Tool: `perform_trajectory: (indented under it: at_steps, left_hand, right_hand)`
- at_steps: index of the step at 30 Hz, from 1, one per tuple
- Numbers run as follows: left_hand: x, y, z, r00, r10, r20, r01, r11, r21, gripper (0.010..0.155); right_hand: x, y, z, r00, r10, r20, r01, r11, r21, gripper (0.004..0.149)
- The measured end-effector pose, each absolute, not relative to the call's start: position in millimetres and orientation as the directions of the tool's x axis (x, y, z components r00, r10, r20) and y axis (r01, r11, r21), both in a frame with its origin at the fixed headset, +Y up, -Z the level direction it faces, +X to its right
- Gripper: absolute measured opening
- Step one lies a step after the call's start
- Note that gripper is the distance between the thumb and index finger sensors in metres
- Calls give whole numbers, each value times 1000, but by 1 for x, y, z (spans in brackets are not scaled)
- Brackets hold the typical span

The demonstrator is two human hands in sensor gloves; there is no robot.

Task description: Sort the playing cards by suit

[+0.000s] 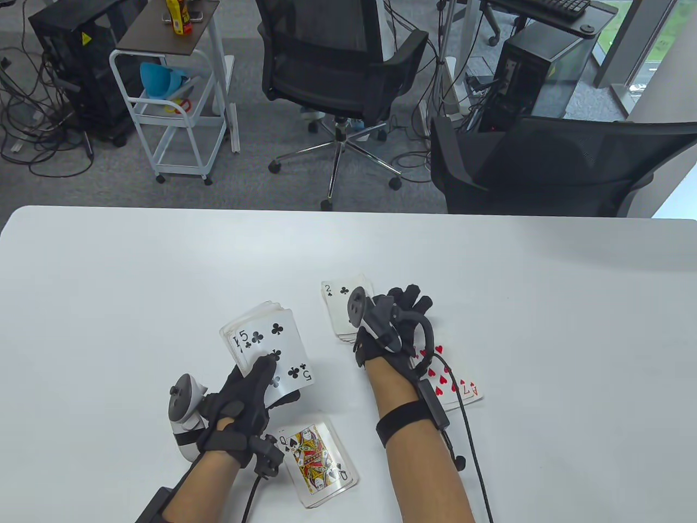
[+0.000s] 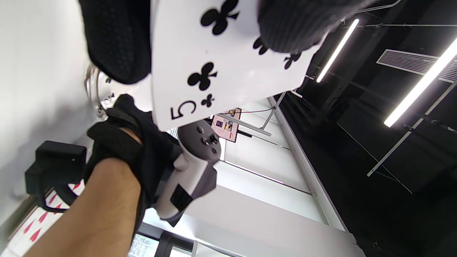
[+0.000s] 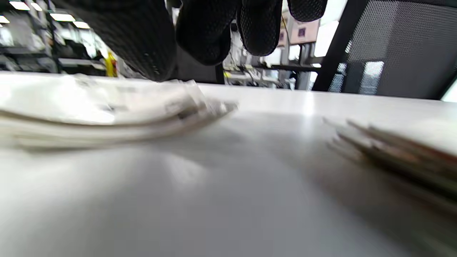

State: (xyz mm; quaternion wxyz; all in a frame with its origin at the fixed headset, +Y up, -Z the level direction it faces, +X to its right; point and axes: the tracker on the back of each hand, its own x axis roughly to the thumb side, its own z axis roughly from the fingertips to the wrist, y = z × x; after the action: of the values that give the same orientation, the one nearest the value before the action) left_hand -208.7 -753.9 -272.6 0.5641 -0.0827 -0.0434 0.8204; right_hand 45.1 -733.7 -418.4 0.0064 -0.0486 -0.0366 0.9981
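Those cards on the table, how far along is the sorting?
Partly done. Three face-up piles lie on the table: a clubs pile topped by a 2, a hearts pile, and a spades pile showing a queen. The left hand grips the unsorted deck, a 5 of clubs on top. The right hand rests at the clubs pile. No diamonds pile shows, and the held deck looks thick.

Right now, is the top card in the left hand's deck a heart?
No, the left hand holds a deck whose top card is the five of clubs.
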Motion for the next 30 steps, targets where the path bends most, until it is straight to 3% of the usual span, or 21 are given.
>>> perform_trajectory:
  at_steps: [5,8,12,19,23,26,30]
  left_hand:
    - [-206,-757,-273,-333,938,-96,-924,-345,-165,55]
    - [-205,-757,-272,-324,941,-95,-927,-335,-165,55]
    - [-206,-759,-272,-309,946,-97,-933,-321,-161,55]
    - [-205,-767,-274,-278,953,-122,-946,-293,-138,55]
    - [-205,-767,-276,-254,960,-117,-950,-270,-155,55]
    - [-201,-765,-274,-248,963,-110,-950,-264,-167,55]
    - [-197,-765,-273,-246,963,-108,-949,-262,-175,55]
  right_hand:
    - [48,-702,-389,-979,202,19,-202,-965,-164,47]
    - [52,-684,-351,-880,439,181,-470,-861,-192,48]
    - [52,-688,-308,-712,630,309,-691,-706,-153,49]
    - [32,-715,-291,-686,619,381,-686,-726,-55,52]
    - [28,-723,-287,-742,544,392,-604,-796,-40,58]
    - [28,-731,-287,-709,585,394,-634,-774,9,60]
    - [25,-730,-283,-696,584,417,-660,-750,-52,58]
